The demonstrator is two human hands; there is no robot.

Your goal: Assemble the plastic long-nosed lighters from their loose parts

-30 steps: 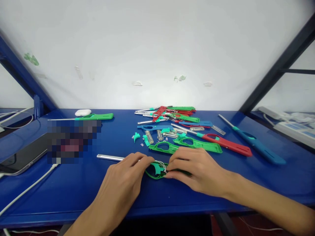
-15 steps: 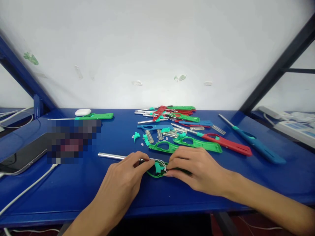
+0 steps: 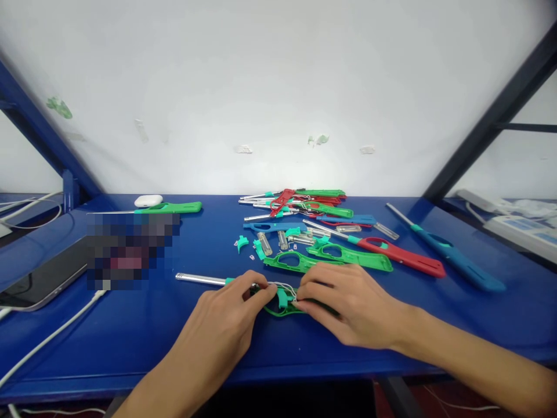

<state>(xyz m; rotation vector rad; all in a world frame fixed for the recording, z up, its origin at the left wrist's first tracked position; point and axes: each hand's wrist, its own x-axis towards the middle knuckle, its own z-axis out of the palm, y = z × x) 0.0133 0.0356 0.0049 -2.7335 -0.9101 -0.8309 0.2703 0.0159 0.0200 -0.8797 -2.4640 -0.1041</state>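
An opened green gas lighter (image 3: pixel 278 312) lies near the front of the table, its metal tube (image 3: pixel 201 279) pointing left. My left hand (image 3: pixel 232 307) is closed around its front part, thumb and index finger pinching by the neck. Inside the shell sit a teal trigger (image 3: pixel 284 298) and white wires (image 3: pixel 285 285). My right hand (image 3: pixel 343 299) is closed at the handle end, fingertips pressed by the wires and the trigger's right side. Its palm hides the rest of the handle. Just behind lies an empty green half shell (image 3: pixel 287 261).
Behind my hands lie clear fuel tanks (image 3: pixel 264 243), loose teal triggers (image 3: pixel 242 243) and a heap of lighter parts (image 3: pixel 300 203). Whole lighters, red (image 3: pixel 402 255) and blue (image 3: pixel 456 264), lie right. A phone (image 3: pixel 47 267), white cable (image 3: pixel 56 337) and green lighter (image 3: pixel 178 207) are left.
The view has shifted slightly. My left hand has slid a little along the neck, showing more of the teal collar. Both hands stay on the green lighter.
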